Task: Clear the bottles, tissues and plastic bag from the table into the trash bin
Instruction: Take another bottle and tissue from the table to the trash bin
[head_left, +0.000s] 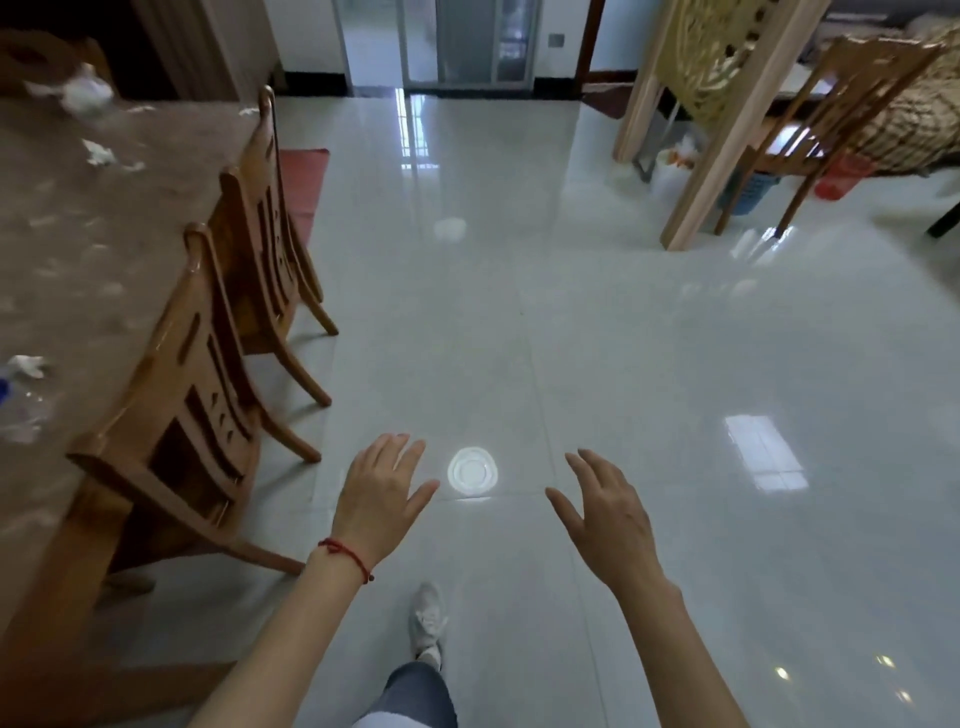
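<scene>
The brown table (78, 249) fills the left side. On it lie crumpled tissues (101, 153), another tissue (28, 365) near the left edge, a clear crushed bottle with a blue cap (18, 410), and a white plastic bag (85, 93) at the far end. My left hand (382, 499) and my right hand (608, 512) hang open over the tiled floor, right of the table, holding nothing. A blue basket (753, 192) and a red basket (844, 176) stand on the floor at the far right; which is the trash bin I cannot tell.
Two wooden chairs (208, 395) stand along the table's right edge. A wooden screen (727, 104) and another chair (841, 119) stand at the back right. A red mat (304, 182) lies beyond the chairs. My shoe (428, 618) is on the glossy floor.
</scene>
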